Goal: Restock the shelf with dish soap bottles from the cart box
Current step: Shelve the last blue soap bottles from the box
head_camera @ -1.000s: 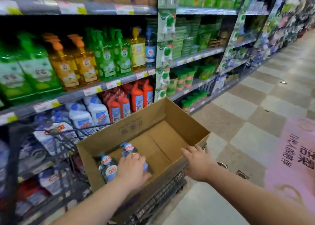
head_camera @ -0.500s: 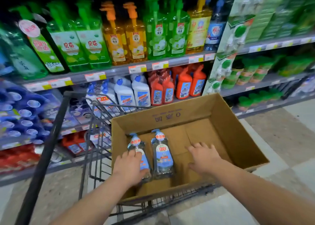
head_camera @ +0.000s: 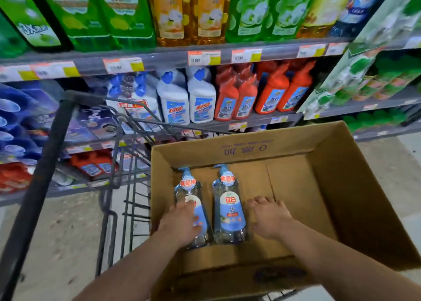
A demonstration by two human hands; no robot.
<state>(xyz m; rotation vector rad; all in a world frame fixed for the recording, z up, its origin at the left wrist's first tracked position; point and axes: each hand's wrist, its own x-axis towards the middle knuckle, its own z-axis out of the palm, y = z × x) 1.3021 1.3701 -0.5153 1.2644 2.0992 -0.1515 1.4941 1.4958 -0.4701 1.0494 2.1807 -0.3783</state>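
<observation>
Cardboard box (head_camera: pixel 341 186) sits on a wire cart (head_camera: pixel 127 198) before the shelf (head_camera: pixel 173 59). Inside the box, at its left, the left hand (head_camera: pixel 182 223) lies curled over one dish soap bottle (head_camera: pixel 190 200). Just right lies a second bottle (head_camera: pixel 229 207), untouched. Right of that, the right hand (head_camera: pixel 271 218) rests spread on the box floor, gripping nothing.

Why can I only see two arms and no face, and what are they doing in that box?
The camera sits on the person's head, looking down, so you see only their arms. They stand in a shop aisle. A cardboard box rides on a shopping cart. Two clear dish soap bottles lie inside. The left hand rests on the left bottle. The right hand is open beside the right bottle, holding nothing. Shelves of soap stand behind.
</observation>
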